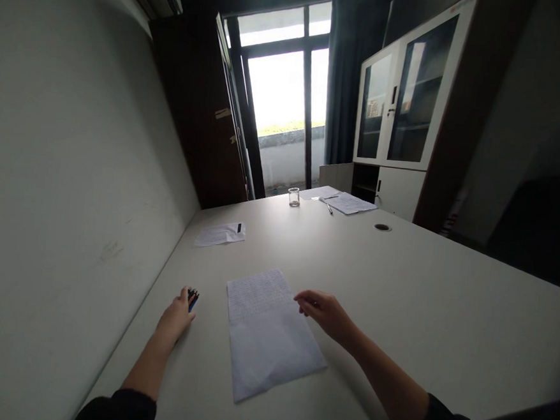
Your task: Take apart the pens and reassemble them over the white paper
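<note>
Head view: two bare hands at work over a table (448, 279), around a sheet (274, 350) with writing across its far end and none seen on its near end. Left of the sheet and apart from it, pens (192, 298) in the left hand (175, 315), fingers wrapped round them, ends poking out past the fingertips. Cannot tell how many, nor whether lifted off the table. Just beside the sheet's right edge, right hand (323, 310) with fingers loosely bent, nothing seen in them; cannot tell whether brushing the sheet or pinched together.

For a sound hold, keep the pens snug and lined up, fingers spread along the barrels rather than bunched at one end; likely, by judgement, to roll or fan out under a slack grip. Squeeze evenly. Keep the right hand light beside the sheet, to avoid creasing or dragging it. Mind also, beyond the sheet: to the left, a page (218, 234); straight past, a glass (293, 198); to the right, papers (352, 204) with a loose pen (329, 209) at their near edge.
</note>
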{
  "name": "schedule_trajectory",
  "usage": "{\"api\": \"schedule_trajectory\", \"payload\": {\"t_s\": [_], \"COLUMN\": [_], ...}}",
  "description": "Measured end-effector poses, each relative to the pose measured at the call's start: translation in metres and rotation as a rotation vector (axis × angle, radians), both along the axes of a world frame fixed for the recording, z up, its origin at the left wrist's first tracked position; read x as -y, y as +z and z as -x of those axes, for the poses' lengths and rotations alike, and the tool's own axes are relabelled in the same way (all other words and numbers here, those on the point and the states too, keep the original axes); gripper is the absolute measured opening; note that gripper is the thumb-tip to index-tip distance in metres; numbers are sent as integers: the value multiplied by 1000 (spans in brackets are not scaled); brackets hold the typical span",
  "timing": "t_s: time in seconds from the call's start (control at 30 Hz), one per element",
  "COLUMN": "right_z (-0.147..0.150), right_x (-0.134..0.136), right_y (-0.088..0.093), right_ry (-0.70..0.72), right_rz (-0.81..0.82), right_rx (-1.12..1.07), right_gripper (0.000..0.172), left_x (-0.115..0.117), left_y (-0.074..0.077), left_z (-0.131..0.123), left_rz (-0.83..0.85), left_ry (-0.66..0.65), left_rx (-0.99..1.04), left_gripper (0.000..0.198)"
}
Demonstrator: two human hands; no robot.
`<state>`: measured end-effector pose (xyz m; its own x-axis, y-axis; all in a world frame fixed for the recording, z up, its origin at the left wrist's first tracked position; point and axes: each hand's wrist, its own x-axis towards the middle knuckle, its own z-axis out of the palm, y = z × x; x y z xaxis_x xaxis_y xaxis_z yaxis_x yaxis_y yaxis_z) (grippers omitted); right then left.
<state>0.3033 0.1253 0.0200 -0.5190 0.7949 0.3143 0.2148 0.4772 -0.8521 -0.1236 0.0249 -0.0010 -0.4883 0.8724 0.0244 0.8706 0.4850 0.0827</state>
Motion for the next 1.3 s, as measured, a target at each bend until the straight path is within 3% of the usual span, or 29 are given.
{"api": "schedule_trajectory", "payload": {"t_s": [0.2,0.5,0.6,0.73,1.07,1.3], "right_z": [0,0,-1,-1,1,1], "right_x": [3,3,4,6,5,4], "right_y": [-5,-8,-7,-5,-11,-15], "right_ry": [45,86,83,94,112,121], "right_rz": [-13,-31,-28,-29,-40,-43], "right_rx": [45,115,118,129,161,171], "right_gripper": [22,23,23,23,24,26], "left_x": [2,19,30,39,17,20], "left_y": [-11,-10,-16,-27,-39,-34], "left_z": [-11,-10,-5,-4,-28,-37], "left_rz": [23,39,39,-38,-47,-139], "left_ry": [71,180,175,73,203,168], "left_rx": [-199,-118,-103,-140,-185,-238], "left_gripper": [75,77,74,67,57,49]}}
